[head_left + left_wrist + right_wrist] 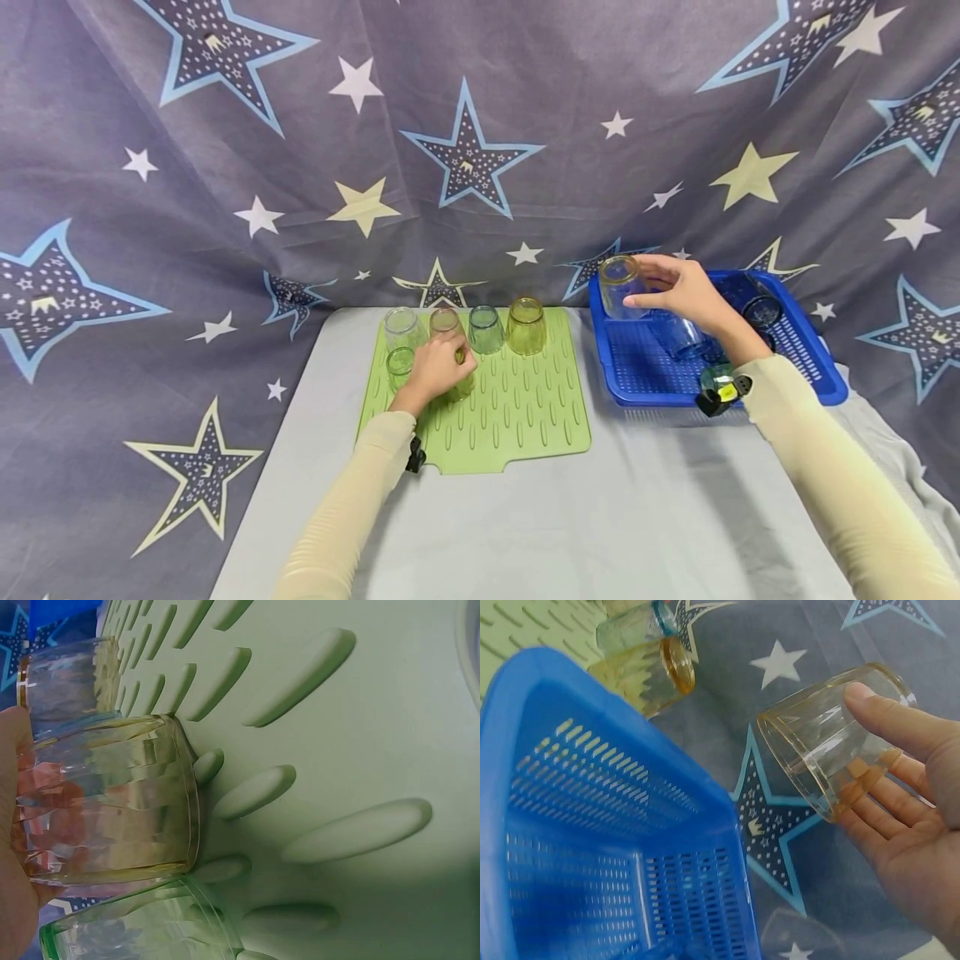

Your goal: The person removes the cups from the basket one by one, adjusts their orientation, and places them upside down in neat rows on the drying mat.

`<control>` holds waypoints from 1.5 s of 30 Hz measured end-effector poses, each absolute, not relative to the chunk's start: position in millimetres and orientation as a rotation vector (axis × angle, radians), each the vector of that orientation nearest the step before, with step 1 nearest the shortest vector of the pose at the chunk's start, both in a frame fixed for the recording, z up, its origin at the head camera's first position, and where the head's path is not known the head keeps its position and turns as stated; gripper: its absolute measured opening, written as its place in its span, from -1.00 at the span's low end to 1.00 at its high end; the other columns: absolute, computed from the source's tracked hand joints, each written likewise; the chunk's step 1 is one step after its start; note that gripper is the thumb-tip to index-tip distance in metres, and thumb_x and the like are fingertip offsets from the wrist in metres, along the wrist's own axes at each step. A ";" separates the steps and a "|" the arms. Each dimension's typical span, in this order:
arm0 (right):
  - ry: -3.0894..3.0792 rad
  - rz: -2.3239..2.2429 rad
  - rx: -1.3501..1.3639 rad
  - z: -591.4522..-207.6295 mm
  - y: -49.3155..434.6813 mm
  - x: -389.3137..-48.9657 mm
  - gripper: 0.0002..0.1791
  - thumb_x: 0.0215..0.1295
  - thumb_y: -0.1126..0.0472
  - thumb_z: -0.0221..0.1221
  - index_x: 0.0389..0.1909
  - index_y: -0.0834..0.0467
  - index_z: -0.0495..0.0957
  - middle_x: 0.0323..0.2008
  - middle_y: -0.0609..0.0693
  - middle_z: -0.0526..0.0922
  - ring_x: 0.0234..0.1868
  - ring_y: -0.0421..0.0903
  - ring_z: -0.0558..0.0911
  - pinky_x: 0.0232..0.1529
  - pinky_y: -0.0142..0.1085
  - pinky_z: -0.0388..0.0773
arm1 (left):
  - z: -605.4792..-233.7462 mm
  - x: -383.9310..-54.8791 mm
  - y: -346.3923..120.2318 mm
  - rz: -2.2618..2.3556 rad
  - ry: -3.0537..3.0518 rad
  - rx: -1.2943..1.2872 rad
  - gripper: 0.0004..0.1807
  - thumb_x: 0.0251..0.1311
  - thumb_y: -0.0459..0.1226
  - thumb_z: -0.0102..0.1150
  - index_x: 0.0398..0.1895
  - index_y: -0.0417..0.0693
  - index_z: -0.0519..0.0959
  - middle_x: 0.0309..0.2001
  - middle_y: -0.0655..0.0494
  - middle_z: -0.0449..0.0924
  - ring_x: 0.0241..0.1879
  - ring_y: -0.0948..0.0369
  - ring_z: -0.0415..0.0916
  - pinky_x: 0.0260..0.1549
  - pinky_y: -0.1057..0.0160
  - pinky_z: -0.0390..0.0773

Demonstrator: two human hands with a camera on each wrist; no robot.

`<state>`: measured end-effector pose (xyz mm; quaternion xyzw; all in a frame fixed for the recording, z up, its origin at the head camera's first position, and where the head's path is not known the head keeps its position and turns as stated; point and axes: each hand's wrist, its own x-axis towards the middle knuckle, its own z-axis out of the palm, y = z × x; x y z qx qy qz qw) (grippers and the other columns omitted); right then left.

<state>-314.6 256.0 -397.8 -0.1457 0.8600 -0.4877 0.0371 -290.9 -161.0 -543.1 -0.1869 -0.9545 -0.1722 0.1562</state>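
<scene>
My left hand [441,367] grips a yellowish glass [112,802] whose rim meets the green drying mat [517,417]. Beside it on the mat is a green-tinted glass [400,363]. Behind these, in a row, are a clear glass [402,323], a pinkish glass [444,320], a teal glass [486,335] and a yellow glass [527,331]. At the right, my right hand [682,292] holds a clear, amber-tinted glass [821,739] between thumb and fingers, over the back left corner of the blue basket [615,387].
Inside the basket lie a blue glass [678,335], a dark glass [762,312] and a teal-green glass [716,379]. Mat and basket stand on a white-covered table [540,525]. A star-patterned cloth [465,250] hangs right behind them.
</scene>
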 end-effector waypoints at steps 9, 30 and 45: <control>2.592 -1.620 -0.568 -402.4 239.5 -313.2 -0.29 0.12 0.34 0.47 0.34 0.21 0.51 0.26 0.23 0.59 0.13 -0.33 0.60 0.10 -0.58 0.53 | -543.8 -292.8 -162.2 -0.460 -2.772 -0.523 -0.91 0.13 -0.18 0.13 -0.46 0.06 0.57 -0.32 0.10 0.59 -0.32 0.04 0.60 -0.46 -0.04 0.62; 2.532 -1.669 -0.524 -406.9 213.1 -309.3 -0.26 0.15 0.32 0.45 0.39 0.20 0.45 0.34 0.20 0.53 0.35 0.11 0.52 0.34 -0.07 0.50 | -538.0 -291.4 -159.4 -0.437 -2.868 -0.495 -0.83 0.20 -0.14 0.13 -0.28 0.07 0.68 -0.18 0.10 0.65 -0.14 0.04 0.62 -0.33 -0.04 0.66; 2.515 -1.677 -0.539 -406.7 210.2 -307.6 -0.25 0.15 0.29 0.46 0.40 0.15 0.45 0.35 0.17 0.52 0.38 0.09 0.49 0.36 0.07 0.45 | -526.2 -291.9 -153.5 -0.446 -2.761 -0.529 -0.65 0.30 0.01 0.18 -0.04 0.01 0.69 -0.03 0.01 0.70 -0.04 0.03 0.64 -0.29 0.04 0.69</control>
